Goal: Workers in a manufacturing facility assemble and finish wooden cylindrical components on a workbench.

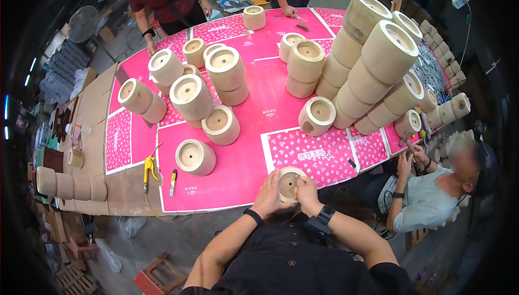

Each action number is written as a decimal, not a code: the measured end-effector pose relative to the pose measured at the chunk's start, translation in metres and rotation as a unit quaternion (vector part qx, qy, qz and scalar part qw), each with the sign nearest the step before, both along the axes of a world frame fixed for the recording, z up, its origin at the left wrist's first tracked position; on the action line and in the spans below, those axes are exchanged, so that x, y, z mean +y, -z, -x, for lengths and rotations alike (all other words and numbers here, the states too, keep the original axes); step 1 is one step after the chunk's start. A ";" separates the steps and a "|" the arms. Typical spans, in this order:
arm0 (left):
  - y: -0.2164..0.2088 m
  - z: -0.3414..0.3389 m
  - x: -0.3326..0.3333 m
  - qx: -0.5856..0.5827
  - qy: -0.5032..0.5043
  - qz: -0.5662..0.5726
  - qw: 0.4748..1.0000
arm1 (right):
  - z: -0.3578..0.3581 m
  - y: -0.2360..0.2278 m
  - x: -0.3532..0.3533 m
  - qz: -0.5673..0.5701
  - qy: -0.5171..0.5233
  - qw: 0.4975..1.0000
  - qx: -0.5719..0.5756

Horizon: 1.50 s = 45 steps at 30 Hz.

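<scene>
A round, hollow wooden pot (288, 178) with a small hole in its floor is held at the table's near edge. My left hand (268, 196) wraps its left side, fingers along the outer wall. On the opposite side my right hand (309, 195) grips the rim, its thumb side by the opening. The pot's mouth faces up toward me. Its lower wall is hidden by my hands. Nearest to it on the table are another single pot (317, 115) and one more (195, 157) to the left.
Tall pot stacks (373, 73) rise at right; shorter stacks (224, 73) stand left of centre. A yellow air gun (150, 172) and a yellow-black marker (173, 182) lie on the pink-sheeted table (254, 154). One co-worker (421, 192) sits at right holding a hammer; two others stand across the table.
</scene>
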<state>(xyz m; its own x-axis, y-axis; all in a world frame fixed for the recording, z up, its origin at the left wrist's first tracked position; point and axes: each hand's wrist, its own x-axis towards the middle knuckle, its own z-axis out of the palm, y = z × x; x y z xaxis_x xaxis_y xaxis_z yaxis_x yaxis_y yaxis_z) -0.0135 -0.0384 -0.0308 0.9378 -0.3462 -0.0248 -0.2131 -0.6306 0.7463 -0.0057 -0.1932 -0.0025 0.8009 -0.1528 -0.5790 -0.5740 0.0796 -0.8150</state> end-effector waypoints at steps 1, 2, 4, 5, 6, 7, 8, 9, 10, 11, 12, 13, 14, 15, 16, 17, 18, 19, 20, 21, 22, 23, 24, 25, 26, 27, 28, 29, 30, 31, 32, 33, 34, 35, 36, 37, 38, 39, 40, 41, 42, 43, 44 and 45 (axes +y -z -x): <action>0.001 0.000 -0.001 0.000 0.002 0.000 1.000 | -0.001 0.007 0.007 0.000 0.002 1.000 0.000; 0.003 -0.001 -0.002 0.003 0.002 -0.002 1.000 | -0.002 0.014 0.017 0.011 0.034 0.999 -0.041; 0.010 0.000 0.001 0.007 -0.001 -0.005 1.000 | -0.002 0.018 0.032 -0.002 0.044 0.996 -0.081; 0.017 0.000 0.002 -0.008 -0.001 0.005 1.000 | 0.001 0.022 0.030 -0.003 0.043 0.996 -0.081; 0.021 -0.001 0.004 -0.022 0.001 0.016 1.000 | 0.005 0.031 0.024 0.147 -0.094 0.955 -0.241; 0.019 -0.001 0.004 -0.022 -0.001 0.016 1.000 | 0.004 0.023 0.018 0.286 -0.226 0.848 -0.384; 0.016 0.000 0.004 -0.015 -0.008 0.014 1.000 | 0.003 0.010 -0.004 0.323 -0.399 0.804 -0.298; 0.011 0.003 0.002 -0.009 -0.017 0.013 1.000 | -0.005 -0.012 -0.020 0.378 -0.522 0.708 -0.287; 0.007 0.004 0.000 -0.010 -0.017 0.014 1.000 | -0.014 -0.027 -0.032 0.380 -0.558 0.670 -0.308; 0.003 0.002 -0.001 -0.012 -0.012 0.007 1.000 | -0.021 -0.040 -0.042 0.381 -0.590 0.633 -0.325; 0.001 -0.001 -0.001 -0.017 -0.010 0.000 1.000 | -0.030 -0.051 -0.045 0.393 -0.611 0.592 -0.349; 0.000 -0.001 -0.002 -0.018 -0.010 0.000 1.000 | -0.035 -0.050 -0.044 0.394 -0.610 0.592 -0.350; -0.001 -0.002 -0.002 -0.024 -0.004 0.004 1.000 | -0.039 -0.047 -0.041 0.459 -0.583 0.539 -0.399; -0.002 -0.002 -0.001 -0.028 0.000 0.007 1.000 | -0.045 -0.042 -0.037 0.518 -0.550 0.480 -0.445; -0.004 -0.003 -0.001 -0.030 -0.003 0.005 1.000 | -0.054 -0.035 -0.039 0.535 -0.558 0.429 -0.466; -0.005 -0.004 -0.002 -0.027 0.003 0.001 1.000 | -0.052 -0.033 -0.045 0.534 -0.558 0.428 -0.470; -0.006 -0.003 0.001 -0.024 -0.001 -0.006 1.000 | -0.046 -0.027 -0.046 0.540 -0.556 0.451 -0.442; -0.005 -0.002 0.002 -0.026 -0.016 -0.011 0.999 | -0.041 -0.026 -0.041 0.545 -0.555 0.471 -0.416; -0.004 0.000 0.001 -0.034 -0.011 -0.008 0.999 | -0.028 -0.026 -0.037 0.549 -0.559 0.524 -0.334; -0.002 0.002 -0.001 -0.044 -0.008 -0.003 0.999 | -0.014 -0.038 -0.033 0.549 -0.559 0.569 -0.249; -0.001 0.003 -0.002 -0.074 -0.001 0.011 0.997 | -0.006 -0.045 -0.031 0.520 -0.594 0.579 -0.203; -0.001 0.004 -0.002 -0.076 -0.014 0.007 0.997 | 0.000 -0.050 -0.029 0.489 -0.627 0.586 -0.155; -0.001 0.004 0.001 -0.085 0.003 0.008 0.996 | 0.000 -0.052 -0.020 0.466 -0.604 0.637 -0.105; -0.002 0.001 0.003 -0.095 0.023 0.011 0.995 | -0.002 -0.044 -0.018 0.466 -0.608 0.633 -0.113; -0.003 0.001 0.006 -0.091 0.006 0.036 0.995 | -0.005 -0.030 -0.019 0.349 -0.494 0.788 -0.120; -0.008 0.000 0.010 -0.094 0.001 0.035 0.995 | -0.009 -0.028 -0.016 0.212 -0.355 0.903 -0.116; -0.013 0.001 0.018 -0.046 -0.030 0.069 0.996 | -0.013 -0.025 -0.011 0.144 -0.261 0.921 -0.252; -0.018 0.002 0.028 0.002 -0.059 0.103 0.993 | -0.019 -0.025 -0.013 0.143 -0.263 0.920 -0.254; -0.024 0.005 0.039 0.010 -0.083 0.125 0.989 | -0.027 -0.040 -0.013 0.137 -0.252 0.938 -0.193; -0.024 0.008 0.054 0.009 -0.080 0.125 0.989 | -0.032 -0.049 -0.015 0.132 -0.236 0.954 -0.133; -0.022 0.014 0.070 0.010 -0.112 0.138 0.984 | -0.037 -0.040 -0.024 0.169 -0.253 0.943 -0.131; -0.022 0.019 0.086 0.011 -0.141 0.150 0.979 | -0.039 -0.032 -0.032 0.171 -0.247 0.945 -0.131; -0.029 0.025 0.103 0.005 -0.164 0.109 0.980 | -0.040 -0.023 -0.038 0.177 -0.245 0.937 -0.178; -0.039 0.033 0.119 -0.001 -0.188 0.068 0.980 | -0.040 -0.017 -0.043 0.182 -0.243 0.926 -0.224; -0.048 0.040 0.135 -0.016 -0.210 0.035 0.977 | -0.038 -0.017 -0.046 0.182 -0.242 0.927 -0.223; -0.053 0.047 0.151 -0.031 -0.232 0.003 0.972 | -0.036 -0.020 -0.048 0.211 -0.249 0.921 -0.211; -0.050 0.058 0.168 -0.059 -0.262 -0.022 0.963 | -0.033 -0.021 -0.049 0.239 -0.258 0.915 -0.200; -0.043 0.067 0.182 -0.087 -0.289 -0.046 0.952 | -0.029 -0.013 -0.054 0.239 -0.257 0.915 -0.199; -0.041 0.072 0.196 -0.086 -0.287 -0.045 0.953 | -0.025 -0.002 -0.058 0.230 -0.255 0.923 -0.175; -0.038 0.075 0.208 -0.083 -0.326 -0.038 0.941 | -0.021 0.010 -0.063 0.222 -0.251 0.930 -0.149; -0.033 0.080 0.220 -0.079 -0.366 -0.032 0.927 | -0.019 0.014 -0.061 0.222 -0.251 0.931 -0.148; -0.026 0.084 0.227 -0.078 -0.366 -0.030 0.927 | -0.016 0.014 -0.058 0.226 -0.267 0.925 -0.151; -0.017 0.088 0.231 -0.077 -0.392 -0.047 0.916 | -0.014 0.014 -0.055 0.230 -0.281 0.919 -0.153; -0.010 0.091 0.234 -0.075 -0.412 -0.062 0.906 | -0.011 0.017 -0.053 0.237 -0.275 0.920 -0.149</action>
<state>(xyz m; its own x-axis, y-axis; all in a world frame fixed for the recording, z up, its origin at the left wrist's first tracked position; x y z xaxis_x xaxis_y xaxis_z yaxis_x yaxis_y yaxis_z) -0.1041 0.1956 -0.0212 0.8726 0.4696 0.1345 0.2742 -0.6987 0.6608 0.0053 -0.2463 -0.0200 0.9451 0.1437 -0.2935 -0.1668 -0.5603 -0.8113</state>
